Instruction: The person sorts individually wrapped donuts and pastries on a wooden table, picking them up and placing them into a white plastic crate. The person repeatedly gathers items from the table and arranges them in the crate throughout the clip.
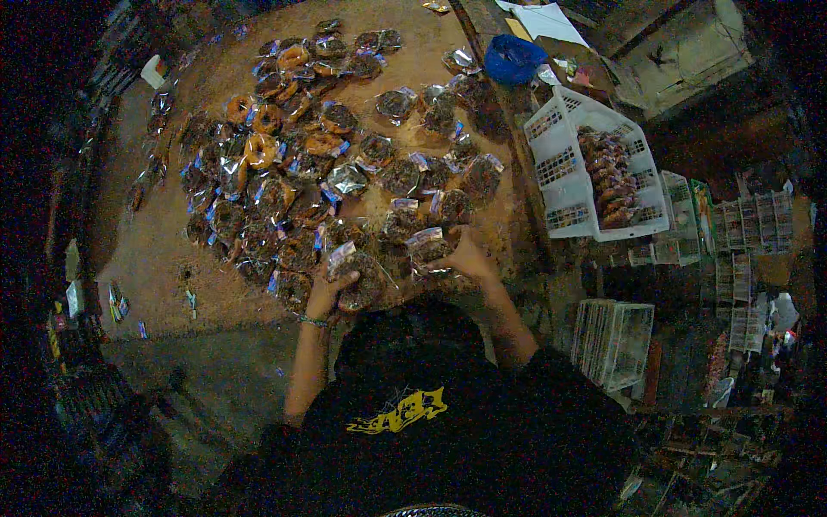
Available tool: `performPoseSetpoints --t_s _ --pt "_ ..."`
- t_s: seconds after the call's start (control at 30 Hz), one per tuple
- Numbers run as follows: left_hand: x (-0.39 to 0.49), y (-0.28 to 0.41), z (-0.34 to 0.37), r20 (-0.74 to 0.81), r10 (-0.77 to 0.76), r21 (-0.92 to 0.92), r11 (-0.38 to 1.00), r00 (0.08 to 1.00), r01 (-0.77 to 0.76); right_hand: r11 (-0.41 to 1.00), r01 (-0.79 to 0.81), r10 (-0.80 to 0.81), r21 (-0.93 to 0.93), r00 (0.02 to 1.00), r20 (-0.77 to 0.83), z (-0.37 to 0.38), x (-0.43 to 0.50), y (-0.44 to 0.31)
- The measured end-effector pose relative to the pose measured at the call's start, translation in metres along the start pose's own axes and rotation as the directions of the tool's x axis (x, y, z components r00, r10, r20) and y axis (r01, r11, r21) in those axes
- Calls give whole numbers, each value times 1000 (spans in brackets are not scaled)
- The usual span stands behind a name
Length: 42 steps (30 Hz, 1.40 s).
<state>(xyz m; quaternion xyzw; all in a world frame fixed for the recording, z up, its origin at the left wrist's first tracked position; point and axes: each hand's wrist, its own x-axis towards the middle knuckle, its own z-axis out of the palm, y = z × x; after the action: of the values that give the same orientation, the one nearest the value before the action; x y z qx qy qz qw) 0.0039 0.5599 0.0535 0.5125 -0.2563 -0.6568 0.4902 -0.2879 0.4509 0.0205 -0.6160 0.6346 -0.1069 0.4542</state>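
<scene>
At the front edge of a brown tabletop (148,258), my left hand (328,291) grips a bagged dark-topped doughnut (362,281) in clear wrap with a printed label. To its right, my right hand (466,257) holds another bagged doughnut (429,251) by its right side, the label facing up. Just beyond my hands lies a broad heap of wrapped doughnuts (271,194), most with dark topping. A few lighter doughnuts, among them a plain ring (261,150), show in the heap. The undersides of both held doughnuts are hidden.
Right of the table stands a white plastic crate (601,226) with a row of packed doughnuts (607,178) inside. A blue bag (513,59) sits at the table's right edge. Stacked white crates (610,342) stand farther right. Small label scraps (118,302) lie at the left front.
</scene>
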Motion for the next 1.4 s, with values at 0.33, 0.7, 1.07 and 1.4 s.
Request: performPoseSetpoints --t_s 0.33,0.7,1.07,1.4 --pt "136 -28 59 174 212 825 501 961 -260 882 430 -309 -194 837 451 -121 80 -32" --pt "68 -29 106 -286 204 909 368 936 197 917 343 -238 -205 881 410 -87 42 -2" --pt "98 13 71 -170 4 938 307 985 160 647 515 -390 -562 857 337 -73 118 -2" --pt "248 16 72 184 -16 960 220 983 -176 871 249 -381 423 887 262 -81 55 35"
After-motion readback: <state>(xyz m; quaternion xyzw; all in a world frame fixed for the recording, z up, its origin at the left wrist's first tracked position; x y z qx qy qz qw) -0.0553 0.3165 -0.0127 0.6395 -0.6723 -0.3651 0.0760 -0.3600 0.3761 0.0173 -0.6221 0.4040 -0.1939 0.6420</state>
